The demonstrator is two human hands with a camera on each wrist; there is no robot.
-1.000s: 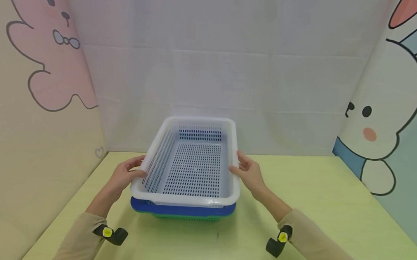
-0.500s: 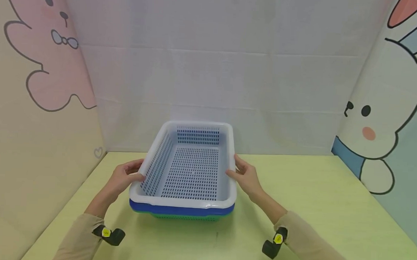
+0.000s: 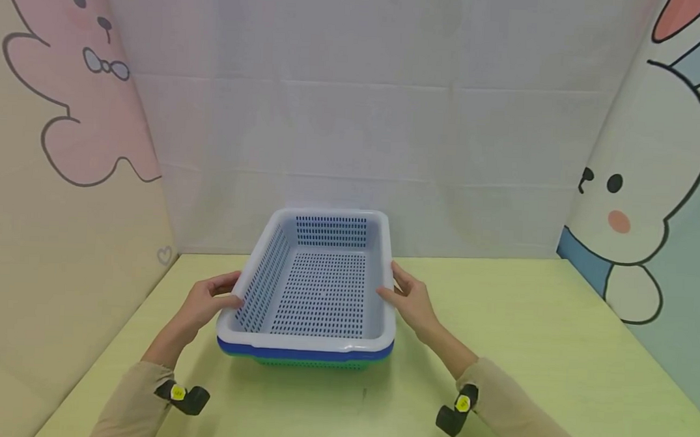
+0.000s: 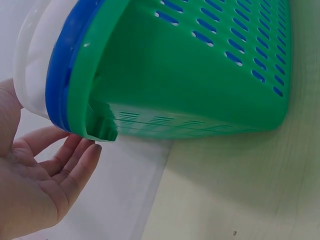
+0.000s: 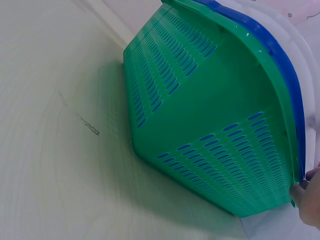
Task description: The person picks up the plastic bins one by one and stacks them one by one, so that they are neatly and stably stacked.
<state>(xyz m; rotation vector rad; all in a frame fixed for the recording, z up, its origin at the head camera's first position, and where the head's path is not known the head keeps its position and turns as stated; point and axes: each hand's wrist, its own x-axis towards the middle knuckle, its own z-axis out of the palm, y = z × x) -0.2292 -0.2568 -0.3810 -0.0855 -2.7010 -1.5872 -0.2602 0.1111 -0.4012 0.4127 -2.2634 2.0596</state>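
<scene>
A white perforated basket (image 3: 303, 341) sits nested in a blue basket (image 3: 309, 355), which sits in a green basket (image 3: 314, 364) on the table. My left hand (image 3: 217, 294) is at the white rim's left side, thumb resting on it. In the left wrist view its fingers (image 4: 75, 160) lie fairly straight under the rims, tips by the green basket (image 4: 190, 65) corner. My right hand (image 3: 402, 292) touches the right side of the rim with extended fingers. In the right wrist view only a fingertip (image 5: 301, 194) shows, at the green basket's (image 5: 210, 130) rim edge.
The yellow-green table (image 3: 555, 358) stretches to both sides and in front of the stack. Cartoon panels (image 3: 66, 134) stand at left and right, and a white backdrop (image 3: 366, 115) closes the back. Black camera mounts (image 3: 184, 395) sit on both wrists.
The white basket has come down, from tilted above the blue one to seated level inside it. Both hands followed it down at its sides.
</scene>
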